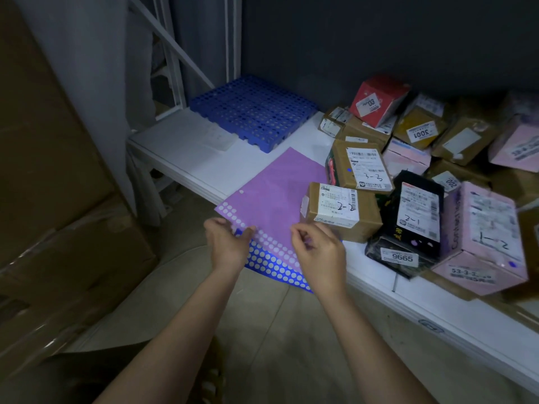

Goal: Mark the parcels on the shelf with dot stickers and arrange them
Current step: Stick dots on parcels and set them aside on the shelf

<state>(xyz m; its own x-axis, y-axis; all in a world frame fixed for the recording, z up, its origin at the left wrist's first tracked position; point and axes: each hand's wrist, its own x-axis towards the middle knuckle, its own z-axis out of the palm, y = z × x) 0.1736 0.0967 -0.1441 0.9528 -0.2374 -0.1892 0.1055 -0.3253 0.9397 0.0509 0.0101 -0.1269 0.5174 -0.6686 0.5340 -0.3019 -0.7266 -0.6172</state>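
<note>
Crowding the white shelf on its right, the parcels run off frame. The purple sticker sheet overhangs the shelf's front edge, hiding most of the blue sheet. My left hand pinches the purple sheet's corner; my right hand pinches something too small to tell.

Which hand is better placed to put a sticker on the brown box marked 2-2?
Probably the right hand: it hovers beside the brown cardboard box, while the left hand pinches the purple sticker sheet.

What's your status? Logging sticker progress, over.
Left hand pinching purple sticker sheet edge. Right hand pinched, sticker not discernible. Parcel 2-2 beside the sheet.
</note>
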